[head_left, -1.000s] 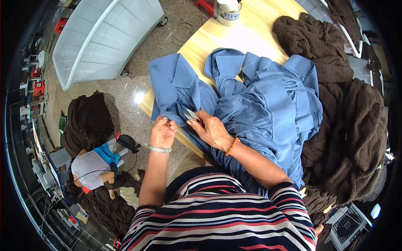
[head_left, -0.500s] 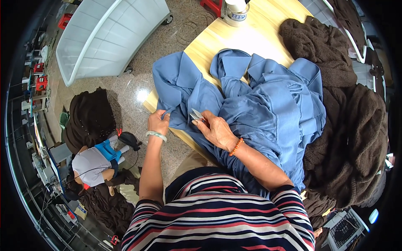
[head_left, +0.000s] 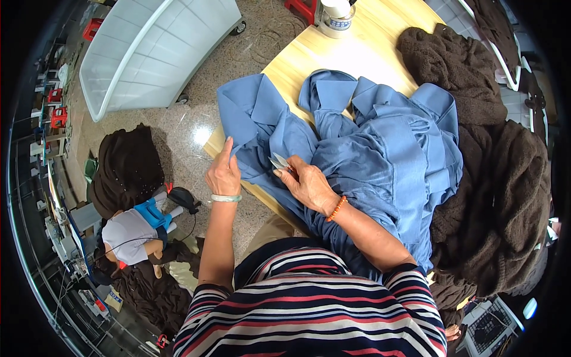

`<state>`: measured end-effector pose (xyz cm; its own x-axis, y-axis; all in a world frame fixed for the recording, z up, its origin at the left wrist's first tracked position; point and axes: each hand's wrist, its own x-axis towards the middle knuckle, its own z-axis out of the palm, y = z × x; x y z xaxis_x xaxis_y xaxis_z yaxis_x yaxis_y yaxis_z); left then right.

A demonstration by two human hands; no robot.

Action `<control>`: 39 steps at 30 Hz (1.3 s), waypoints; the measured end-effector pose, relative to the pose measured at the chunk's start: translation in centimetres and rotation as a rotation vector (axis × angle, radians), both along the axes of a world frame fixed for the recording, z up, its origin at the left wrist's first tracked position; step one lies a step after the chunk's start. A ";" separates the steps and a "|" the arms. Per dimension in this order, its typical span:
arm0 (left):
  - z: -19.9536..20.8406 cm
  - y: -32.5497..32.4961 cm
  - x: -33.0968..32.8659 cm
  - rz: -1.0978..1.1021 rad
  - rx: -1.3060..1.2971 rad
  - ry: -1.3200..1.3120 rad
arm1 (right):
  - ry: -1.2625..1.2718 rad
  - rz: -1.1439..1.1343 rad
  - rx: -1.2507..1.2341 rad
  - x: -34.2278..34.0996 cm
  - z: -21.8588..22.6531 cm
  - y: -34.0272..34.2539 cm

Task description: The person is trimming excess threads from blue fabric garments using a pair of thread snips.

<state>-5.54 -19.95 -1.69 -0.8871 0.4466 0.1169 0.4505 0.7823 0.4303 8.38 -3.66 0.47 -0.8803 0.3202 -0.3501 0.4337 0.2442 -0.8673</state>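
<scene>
Blue garments (head_left: 363,143) with collars lie bunched over the near part of the wooden table (head_left: 285,49). At the left edge of the nearest collared piece (head_left: 256,113), my left hand (head_left: 223,172) touches the cloth. Its index finger is stretched out and stands apart from the thumb; the other fingers are partly hidden. My right hand (head_left: 306,185) is closed around small metal thread snips (head_left: 277,160), whose blades are parted and point left over the blue cloth.
Dark brown fleecy garments (head_left: 493,196) are heaped to the right. A clear jar (head_left: 337,24) stands at the table's far end. A white wheeled bin (head_left: 148,53) is at the far left. Below it, a person (head_left: 131,235) bends beside a brown pile (head_left: 128,169).
My left hand has loosened its pinch on the cloth edge and stretched its index finger upward along it. The collared piece has shifted slightly. My right hand with the snips has barely moved.
</scene>
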 end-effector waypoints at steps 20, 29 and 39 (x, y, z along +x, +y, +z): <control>2.6 -0.1 0.6 0.066 1.062 -1.259 | 0.183 0.070 0.129 -1.2 1.5 -0.6; 4.0 1.7 2.7 0.172 1.154 -1.360 | 0.248 0.076 0.263 -2.1 1.7 -0.5; 4.7 2.6 2.9 0.240 1.214 -1.352 | 0.258 0.049 0.245 -1.6 1.6 -0.7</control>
<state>-2.65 -17.37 2.98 -0.6619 0.5347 -0.5254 -0.7077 -0.2147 0.6730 6.75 -4.39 2.03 -0.9462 0.3220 -0.0325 0.1906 0.4732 -0.8601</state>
